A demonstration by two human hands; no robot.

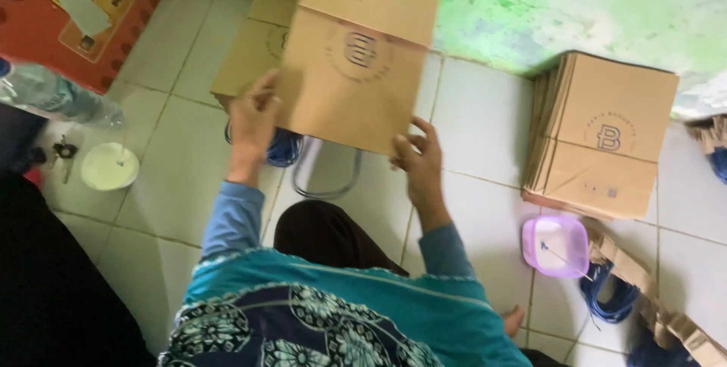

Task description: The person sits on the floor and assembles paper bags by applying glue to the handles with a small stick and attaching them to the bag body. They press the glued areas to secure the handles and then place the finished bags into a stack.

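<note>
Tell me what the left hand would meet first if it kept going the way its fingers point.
The left hand grips the flat brown paper bag; fingers point up-frame, probably toward the stack of bags beneath, though depth is unclear.

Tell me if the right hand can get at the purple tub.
Probably yes, once freed: the right hand grips the paper bag, but only bare tile lies between it and the purple tub.

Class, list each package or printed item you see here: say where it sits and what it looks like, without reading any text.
Flat brown paper bag: held up at centre by left hand and right hand, round dark emblem.
Second brown bag: on the floor behind it.
Stack of brown bags: right, on white tiles, round emblem.
Red printed carton: top left corner.
</note>
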